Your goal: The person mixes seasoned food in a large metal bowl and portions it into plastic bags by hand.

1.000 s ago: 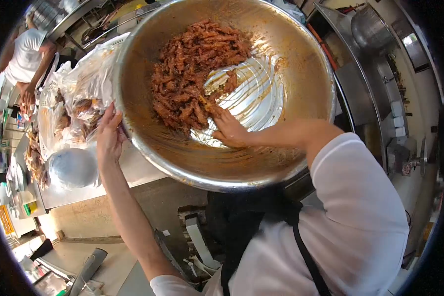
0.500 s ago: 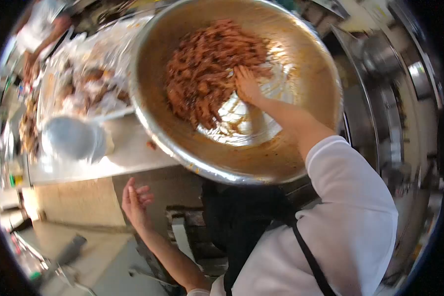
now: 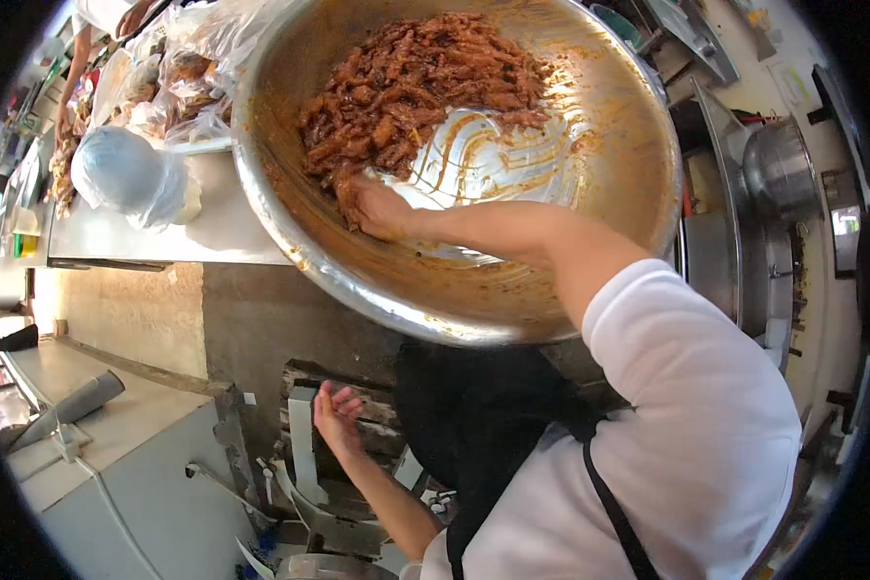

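A wide metal bowl (image 3: 454, 333) holds a heap of reddish-brown marinated meat strips (image 3: 425, 82). Inside it, my right hand (image 3: 382, 208) is at the left edge of the heap, its fingers curled into the meat and partly hidden by it. Sauce streaks mark the bare bottom of the bowl beside my forearm. Outside the bowl and below its rim, my left hand (image 3: 338, 414) hangs with loosely bent fingers and nothing in it.
A metal table (image 3: 232, 232) left of the bowl bears plastic bags (image 3: 193, 68) of food and a plastic-wrapped rounded container (image 3: 130, 174). Another person's arm (image 3: 75, 72) reaches in at the upper left. A metal pot (image 3: 781, 169) stands to the right.
My right hand has swept left and toward me across the bowl, from the heap's right side to its left edge. My left hand has moved right and down. The view has shifted.
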Demonstrator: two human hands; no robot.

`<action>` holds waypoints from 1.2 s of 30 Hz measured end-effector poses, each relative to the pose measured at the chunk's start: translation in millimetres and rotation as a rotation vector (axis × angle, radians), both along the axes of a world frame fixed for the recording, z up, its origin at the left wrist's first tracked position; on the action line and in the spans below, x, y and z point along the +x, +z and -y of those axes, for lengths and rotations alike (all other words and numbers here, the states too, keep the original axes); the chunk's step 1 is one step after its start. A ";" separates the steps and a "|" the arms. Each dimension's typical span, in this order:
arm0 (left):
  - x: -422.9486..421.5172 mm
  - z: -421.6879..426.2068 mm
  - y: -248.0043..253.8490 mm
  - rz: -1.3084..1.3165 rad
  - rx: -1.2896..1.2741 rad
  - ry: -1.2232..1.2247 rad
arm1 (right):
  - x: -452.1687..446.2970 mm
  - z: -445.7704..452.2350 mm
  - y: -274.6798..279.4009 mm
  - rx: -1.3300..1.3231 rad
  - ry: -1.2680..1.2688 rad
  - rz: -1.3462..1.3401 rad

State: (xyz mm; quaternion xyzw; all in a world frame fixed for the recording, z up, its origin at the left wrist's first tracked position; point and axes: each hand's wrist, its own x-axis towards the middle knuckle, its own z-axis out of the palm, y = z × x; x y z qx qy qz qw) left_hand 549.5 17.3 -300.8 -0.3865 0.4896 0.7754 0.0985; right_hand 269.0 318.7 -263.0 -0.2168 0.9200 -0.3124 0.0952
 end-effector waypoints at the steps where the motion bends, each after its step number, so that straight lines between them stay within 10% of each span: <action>1: 5.4 -4.9 0.9 0.025 -0.025 -0.024 | 19.2 3.4 1.2 -0.180 -0.032 -0.078; 3: 8.1 -8.9 -3.1 0.065 -0.045 -0.045 | 63.4 -40.1 -1.7 -0.112 0.240 -0.509; 7: 5.5 0.5 -8.7 0.097 -0.055 -0.028 | 148.0 -125.8 48.9 0.104 0.089 0.420; 10: -2.7 9.6 -17.7 0.101 -0.076 -0.024 | 150.7 -129.9 94.1 0.397 0.054 0.635; 14: -16.6 5.0 -6.8 0.062 -0.055 -0.067 | 122.7 -38.7 79.6 -0.011 -0.089 0.539; 18: -32.0 -33.6 21.1 0.060 -0.196 -0.054 | 88.7 -50.0 122.8 -0.949 -0.028 1.160; 27: 43.0 -94.8 -65.9 0.271 0.171 -0.150 | 138.9 -359.7 271.2 -1.514 -0.814 0.052; 30: 81.8 -109.2 -74.3 0.329 0.105 0.062 | 156.0 -475.4 211.1 -1.385 -1.116 -0.633; 32: 72.7 -135.8 -47.7 0.357 -0.078 0.143 | 150.0 -549.9 84.3 -0.344 -1.102 -0.516; 33: 63.7 -131.7 -40.5 0.396 -0.119 0.149 | 147.0 -541.7 91.3 -0.338 -1.122 -0.579; 34: 54.3 -78.8 -62.4 0.137 0.480 -0.215 | 138.5 -535.1 117.4 -0.326 -1.124 -0.666; 35: 28.8 -144.6 20.6 0.113 -0.112 0.092 | 134.1 -528.0 140.8 -0.310 -1.125 -0.728; 36: 8.9 -132.0 37.8 0.008 -0.119 0.068 | 122.7 -504.7 173.3 -0.447 -1.057 -0.719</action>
